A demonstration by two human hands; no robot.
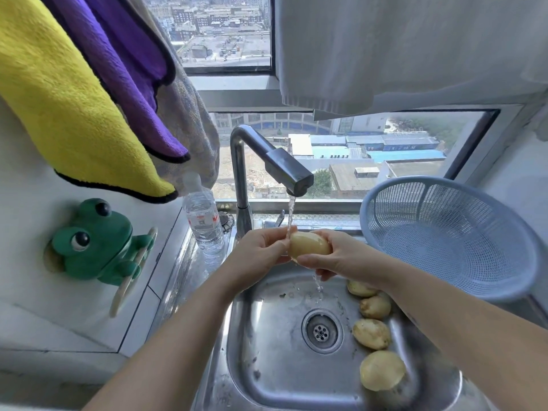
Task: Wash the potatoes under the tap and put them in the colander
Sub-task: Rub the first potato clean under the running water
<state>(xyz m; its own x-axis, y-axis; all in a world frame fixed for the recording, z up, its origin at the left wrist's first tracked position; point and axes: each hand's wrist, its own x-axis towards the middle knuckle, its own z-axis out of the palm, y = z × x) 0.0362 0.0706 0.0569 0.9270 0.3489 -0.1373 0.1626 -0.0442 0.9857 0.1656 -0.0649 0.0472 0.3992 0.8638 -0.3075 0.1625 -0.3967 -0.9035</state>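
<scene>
A pale yellow potato (308, 244) is held over the steel sink (267, 336), under water running from the grey tap (289, 172). My left hand (259, 252) grips its left end. My right hand (341, 256) wraps around its right side from below. Several more potatoes (372, 333) lie along the right side of the sink bowl, partly hidden by my right forearm. The blue plastic colander (444, 235) stands tilted and holds nothing, on the counter right of the sink.
A clear water bottle (203, 221) stands left of the tap. A green frog holder (95, 241) sticks to the left wall. Yellow and purple cloths (89, 93) hang above left, a white cloth (400, 48) above right. The drain (321, 330) is in the bowl's middle.
</scene>
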